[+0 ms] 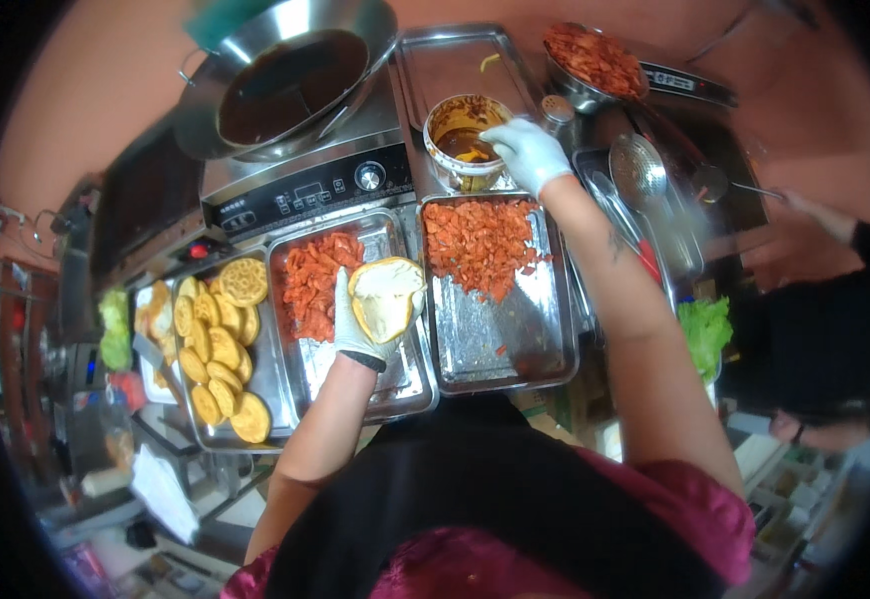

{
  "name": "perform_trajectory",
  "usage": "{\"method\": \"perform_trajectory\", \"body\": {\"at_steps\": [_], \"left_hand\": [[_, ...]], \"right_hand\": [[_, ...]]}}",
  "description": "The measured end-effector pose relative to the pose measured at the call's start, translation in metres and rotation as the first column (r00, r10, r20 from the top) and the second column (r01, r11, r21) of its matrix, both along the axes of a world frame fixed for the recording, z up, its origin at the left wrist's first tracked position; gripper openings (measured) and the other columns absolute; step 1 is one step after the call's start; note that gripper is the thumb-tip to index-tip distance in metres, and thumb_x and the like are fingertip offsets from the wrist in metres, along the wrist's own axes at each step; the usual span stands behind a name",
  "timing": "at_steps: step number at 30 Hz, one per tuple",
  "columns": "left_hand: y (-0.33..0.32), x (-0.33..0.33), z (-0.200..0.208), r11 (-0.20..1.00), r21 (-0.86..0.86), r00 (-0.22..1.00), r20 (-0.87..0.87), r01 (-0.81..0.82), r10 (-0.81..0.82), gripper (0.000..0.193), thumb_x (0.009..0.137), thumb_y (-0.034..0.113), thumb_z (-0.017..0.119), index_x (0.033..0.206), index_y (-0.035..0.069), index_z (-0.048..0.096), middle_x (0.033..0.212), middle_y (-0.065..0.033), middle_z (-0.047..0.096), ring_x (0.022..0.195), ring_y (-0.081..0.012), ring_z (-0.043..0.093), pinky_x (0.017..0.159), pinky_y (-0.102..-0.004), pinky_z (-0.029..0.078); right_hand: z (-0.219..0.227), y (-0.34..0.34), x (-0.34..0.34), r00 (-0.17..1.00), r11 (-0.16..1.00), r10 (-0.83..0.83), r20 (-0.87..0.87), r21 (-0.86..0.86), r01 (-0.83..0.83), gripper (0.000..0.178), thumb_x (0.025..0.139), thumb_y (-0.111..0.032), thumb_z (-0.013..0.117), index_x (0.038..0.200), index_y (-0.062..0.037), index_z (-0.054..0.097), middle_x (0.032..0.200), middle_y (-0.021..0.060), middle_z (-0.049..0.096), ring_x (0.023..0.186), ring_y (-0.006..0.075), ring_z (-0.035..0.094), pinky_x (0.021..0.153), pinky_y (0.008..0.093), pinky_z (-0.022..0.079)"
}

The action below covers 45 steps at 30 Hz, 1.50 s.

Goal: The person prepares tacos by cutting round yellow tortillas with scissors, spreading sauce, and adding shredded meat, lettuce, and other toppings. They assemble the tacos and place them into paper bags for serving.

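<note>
I'm watching remotely as the wide wok (295, 18) of dark liquid is sitting at the back, probably leaving the front free for food. There, seemingly for easy reach, the right tray (500, 349) and middle tray (415, 371) are bearing chopped red food (480, 240), and the left tray (271, 371) is bearing round breads (223, 347). A white tub (452, 168) is standing just beyond the right tray. The gloved right hand (530, 155) is hovering at its rim, fingers bunched together; whether they are pinching anything, I cannot tell. The gloved left hand (355, 334) is cupping the opened bread (385, 299) over the middle tray, thumb lying along one side, other fingers mostly hidden beneath, likely supporting its soft underside.
</note>
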<state>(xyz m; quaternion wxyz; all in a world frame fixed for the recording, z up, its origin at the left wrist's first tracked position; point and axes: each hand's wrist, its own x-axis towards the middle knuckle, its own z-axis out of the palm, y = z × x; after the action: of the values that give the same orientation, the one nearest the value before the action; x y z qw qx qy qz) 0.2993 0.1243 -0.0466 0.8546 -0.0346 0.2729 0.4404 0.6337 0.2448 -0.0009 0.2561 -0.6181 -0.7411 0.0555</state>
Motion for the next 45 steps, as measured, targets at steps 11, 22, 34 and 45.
{"method": "perform_trajectory", "body": {"at_steps": [11, 22, 34, 45], "left_hand": [[-0.005, 0.021, 0.02, 0.994, -0.041, 0.995, 0.03, -0.097, 0.099, 0.081, 0.092, 0.073, 0.047, 0.139, 0.007, 0.052, 0.126, -0.0196, 0.064, 0.114, -0.0411, 0.063, 0.097, -0.0615, 0.051], [0.008, 0.032, 0.012, 0.986, -0.115, 0.993, -0.002, -0.119, 0.119, 0.078, 0.09, 0.074, 0.051, 0.131, 0.008, 0.057, 0.129, -0.0239, 0.061, 0.116, -0.0452, 0.061, 0.094, -0.0633, 0.052], [0.006, 0.018, 0.006, 0.989, -0.124, 0.997, 0.012, -0.077, 0.079, 0.08, 0.09, 0.074, 0.051, 0.132, 0.006, 0.057, 0.13, -0.0237, 0.061, 0.118, -0.0443, 0.06, 0.096, -0.0622, 0.052], [0.047, 0.012, -0.018, 0.994, 0.015, 0.992, 0.065, -0.107, 0.106, 0.084, 0.096, 0.074, 0.031, 0.146, 0.008, 0.047, 0.144, -0.0185, 0.054, 0.128, -0.0402, 0.055, 0.104, -0.0603, 0.047]], "right_hand": [[0.002, 0.118, 0.014, 0.891, 0.885, 0.344, 0.295, -0.42, -0.202, 0.039, 0.087, -0.028, 0.062, 0.117, -0.0046, 0.066, 0.115, 0.0166, 0.069, 0.107, 0.0319, 0.067, 0.091, 0.0374, 0.052], [-0.049, 0.129, 0.031, 0.998, 0.998, 0.054, -0.041, 0.021, -0.053, 0.023, 0.089, -0.021, 0.063, 0.108, -0.0101, 0.07, 0.102, 0.0151, 0.072, 0.097, 0.0347, 0.068, 0.086, 0.0395, 0.053], [-0.079, 0.104, 0.024, 0.379, 0.842, -0.095, -0.921, -0.278, -0.463, 0.024, 0.095, -0.018, 0.068, 0.106, 0.0033, 0.069, 0.094, 0.011, 0.073, 0.076, 0.0163, 0.072, 0.066, 0.0246, 0.06], [-0.066, 0.045, 0.05, 0.905, 0.961, 0.226, -0.359, 0.234, -0.148, 0.021, 0.092, -0.019, 0.063, 0.104, -0.0026, 0.067, 0.101, 0.0122, 0.07, 0.083, 0.024, 0.072, 0.072, 0.031, 0.061]]}}
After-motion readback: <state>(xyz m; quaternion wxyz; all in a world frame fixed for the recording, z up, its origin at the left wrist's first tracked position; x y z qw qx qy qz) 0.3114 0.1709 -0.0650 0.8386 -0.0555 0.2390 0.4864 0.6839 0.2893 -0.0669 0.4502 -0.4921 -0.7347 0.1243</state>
